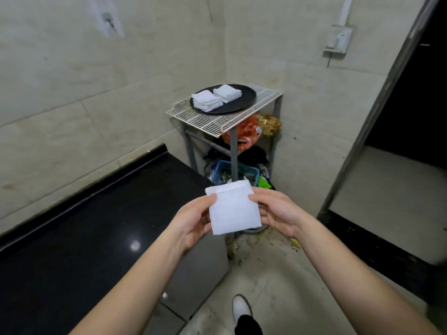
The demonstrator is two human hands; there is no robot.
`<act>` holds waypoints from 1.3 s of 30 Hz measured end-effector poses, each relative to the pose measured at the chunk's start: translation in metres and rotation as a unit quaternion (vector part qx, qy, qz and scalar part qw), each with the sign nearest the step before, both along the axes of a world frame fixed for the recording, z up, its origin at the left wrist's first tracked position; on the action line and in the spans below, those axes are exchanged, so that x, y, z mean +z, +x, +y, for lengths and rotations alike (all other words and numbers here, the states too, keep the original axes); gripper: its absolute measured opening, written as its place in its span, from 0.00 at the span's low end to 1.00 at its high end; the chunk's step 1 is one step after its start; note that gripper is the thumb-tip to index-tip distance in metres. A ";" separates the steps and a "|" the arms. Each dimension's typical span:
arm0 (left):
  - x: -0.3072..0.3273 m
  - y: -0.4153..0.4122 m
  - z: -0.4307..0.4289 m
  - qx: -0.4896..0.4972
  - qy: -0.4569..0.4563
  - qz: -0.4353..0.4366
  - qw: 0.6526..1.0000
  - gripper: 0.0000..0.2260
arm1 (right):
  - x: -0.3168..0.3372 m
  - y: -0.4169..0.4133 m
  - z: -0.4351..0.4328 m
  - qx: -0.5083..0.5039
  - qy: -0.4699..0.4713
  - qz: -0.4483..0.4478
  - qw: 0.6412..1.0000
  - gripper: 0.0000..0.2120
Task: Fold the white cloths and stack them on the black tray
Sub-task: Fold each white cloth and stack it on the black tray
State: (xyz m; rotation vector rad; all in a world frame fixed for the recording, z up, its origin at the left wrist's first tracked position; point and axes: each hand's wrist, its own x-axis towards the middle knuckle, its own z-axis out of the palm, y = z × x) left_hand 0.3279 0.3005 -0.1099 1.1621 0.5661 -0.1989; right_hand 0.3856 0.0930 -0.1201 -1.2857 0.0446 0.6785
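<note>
I have one folded white cloth [233, 209] held up in the air in front of me, over the floor and just off the end of the black surface [96, 226]. My left hand [193, 218] pinches its left edge, thumb on top and fingers underneath. My right hand [275, 211] pinches the right edge the same way, so both are clamped on this one cloth.

I judge the folding of this piece finished and the carry to the stack as the step in hand. The next move calls for reaching well forward to the black tray [245, 102] on the wire rack [217, 124] in the corner. I must keep the layers pinched so they do not slip open, then lay the cloth square on one pile.

The cloth is a neat, flat square with a folded band showing along its far edge, and its corners are aligned. On the tray two stacks of folded cloths already lie side by side, the left stack [206, 100] and the right stack [227, 92], just beside each other.
</note>
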 end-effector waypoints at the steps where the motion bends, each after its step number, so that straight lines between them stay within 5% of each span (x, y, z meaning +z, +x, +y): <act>1: 0.001 0.025 -0.005 -0.005 -0.003 -0.005 1.000 0.11 | 0.000 0.025 -0.005 -0.004 -0.001 -0.002 1.000 0.15; 20: 0.053 0.367 0.000 0.030 0.022 -0.064 0.997 0.06 | 0.056 0.366 0.005 -0.033 -0.055 -0.072 0.995 0.12; 31: 0.048 0.557 0.044 0.148 0.127 -0.034 0.980 0.12 | 0.063 0.593 0.062 0.082 -0.072 -0.086 0.990 0.07; 36: 0.051 0.638 0.059 0.136 0.165 -0.005 0.977 0.05 | 0.063 0.690 0.087 0.119 -0.115 -0.111 0.980 0.10; 39: 0.048 0.670 0.066 0.163 0.201 -0.003 0.966 0.13 | 0.056 0.731 0.102 0.127 -0.128 -0.115 0.977 0.09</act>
